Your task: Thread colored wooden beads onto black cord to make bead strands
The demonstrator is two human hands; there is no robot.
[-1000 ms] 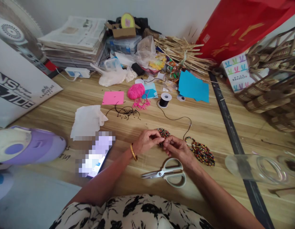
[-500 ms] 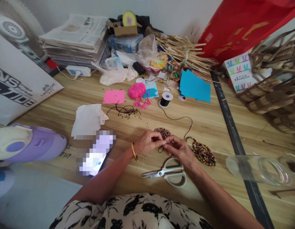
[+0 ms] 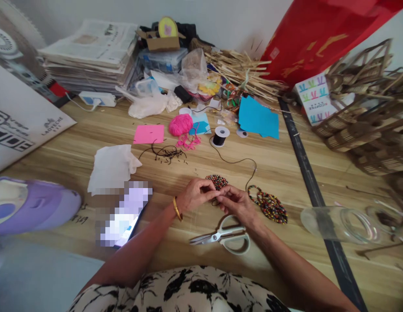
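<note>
Newspapers (image 3: 90, 45) sit stacked on the wooden table (image 3: 170, 184) — left hand (image 3: 195, 194), right hand (image 3: 239, 204) pinching black cord (image 3: 214, 203).

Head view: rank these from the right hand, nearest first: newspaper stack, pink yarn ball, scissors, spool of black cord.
From the right hand:
1. scissors, just on the wearer's side of it
2. spool of black cord, beyond it on the table
3. pink yarn ball, beyond and left of the spool
4. newspaper stack, at the back left
</note>
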